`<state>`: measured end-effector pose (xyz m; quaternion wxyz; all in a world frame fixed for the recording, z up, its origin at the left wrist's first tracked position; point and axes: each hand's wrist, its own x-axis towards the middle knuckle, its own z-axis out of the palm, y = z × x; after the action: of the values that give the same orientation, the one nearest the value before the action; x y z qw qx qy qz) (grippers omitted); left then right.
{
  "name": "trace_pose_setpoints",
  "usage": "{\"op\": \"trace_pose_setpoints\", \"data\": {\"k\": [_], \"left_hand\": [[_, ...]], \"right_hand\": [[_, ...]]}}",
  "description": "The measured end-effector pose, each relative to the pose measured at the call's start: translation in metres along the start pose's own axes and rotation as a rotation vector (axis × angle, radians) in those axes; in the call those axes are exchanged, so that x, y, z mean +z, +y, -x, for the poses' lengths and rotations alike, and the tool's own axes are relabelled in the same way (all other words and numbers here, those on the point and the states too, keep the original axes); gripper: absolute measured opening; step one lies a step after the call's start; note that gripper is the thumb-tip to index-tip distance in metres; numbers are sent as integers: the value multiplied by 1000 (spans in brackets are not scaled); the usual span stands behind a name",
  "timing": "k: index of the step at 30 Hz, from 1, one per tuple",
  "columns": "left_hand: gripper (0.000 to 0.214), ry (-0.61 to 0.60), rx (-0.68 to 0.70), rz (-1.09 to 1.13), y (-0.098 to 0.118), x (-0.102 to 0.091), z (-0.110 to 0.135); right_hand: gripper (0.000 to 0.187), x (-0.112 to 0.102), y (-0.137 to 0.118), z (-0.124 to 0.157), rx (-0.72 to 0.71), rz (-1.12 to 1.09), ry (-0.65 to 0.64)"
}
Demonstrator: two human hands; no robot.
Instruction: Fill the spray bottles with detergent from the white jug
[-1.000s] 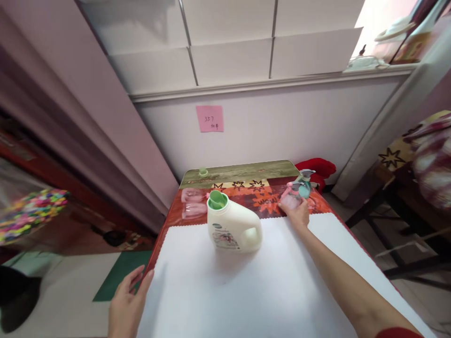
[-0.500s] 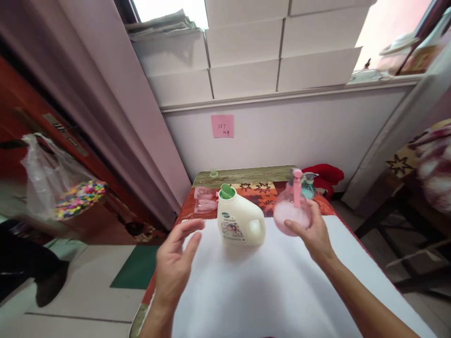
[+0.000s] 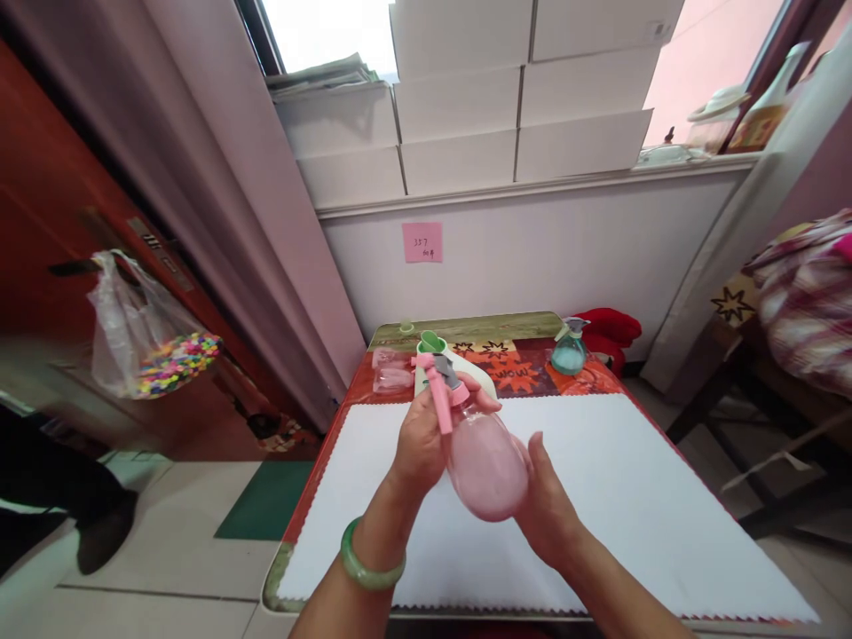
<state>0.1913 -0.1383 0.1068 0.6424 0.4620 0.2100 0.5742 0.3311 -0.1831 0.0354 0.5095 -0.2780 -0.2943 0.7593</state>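
Note:
A round pink spray bottle (image 3: 489,466) with a pink and grey trigger head is tilted over the table, its head toward the upper left. My left hand (image 3: 419,444) is closed around the bottle's neck, just under the trigger. Against the bottle's right side rests my right hand (image 3: 549,506), its thumb raised and its other fingers partly hidden behind the body. Behind my hands stands a cream jug (image 3: 469,364) with a green cap, mostly covered from view.
Small clear pink bottles (image 3: 392,380) lie left of the jug. A teal spray bottle (image 3: 569,353) stands at the back right. A white cloth (image 3: 599,497) covers the table's front. A plastic bag (image 3: 153,346) hangs from the door, near a person's leg (image 3: 86,506).
The pink spray bottle has come from the right to in front of me and now tilts left. My left hand, open before, has taken hold of its neck.

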Motion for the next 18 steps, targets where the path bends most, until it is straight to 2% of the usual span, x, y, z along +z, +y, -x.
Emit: {"op": "trace_pose_setpoints", "data": {"k": [3,4,6,8,10,11,13,14,16,17,18], "left_hand": [[36,-97,52,48,-4,-7,4],[36,-124,45,51,-5,-8,5],[33,-156,26,33,-7,-8,8],[32,-129,24,-2,-7,-7,11],[30,-62,40,-29,-7,-5,13],[29,-23,49,-33,-6,-4,14],[27,45,69,-36,-5,-2,16],[28,76,84,-33,-5,-2,16],[30,123,114,-8,-4,-2,17],[31,128,127,8,-4,-2,18],[31,120,134,17,-3,-2,19]], "right_hand": [[111,-5,14,6,455,-232,-272],[116,-7,18,7,547,-321,-348],[110,-11,24,9,608,-479,-381],[96,-11,28,11,573,-531,-305],[87,-7,32,14,433,-460,-189],[85,-4,35,15,307,-383,-128],[82,1,42,16,-37,-142,25],[86,4,46,16,-228,4,123],[113,8,51,16,-541,235,301],[125,9,52,16,-613,264,347],[130,10,51,16,-597,221,340]]}}
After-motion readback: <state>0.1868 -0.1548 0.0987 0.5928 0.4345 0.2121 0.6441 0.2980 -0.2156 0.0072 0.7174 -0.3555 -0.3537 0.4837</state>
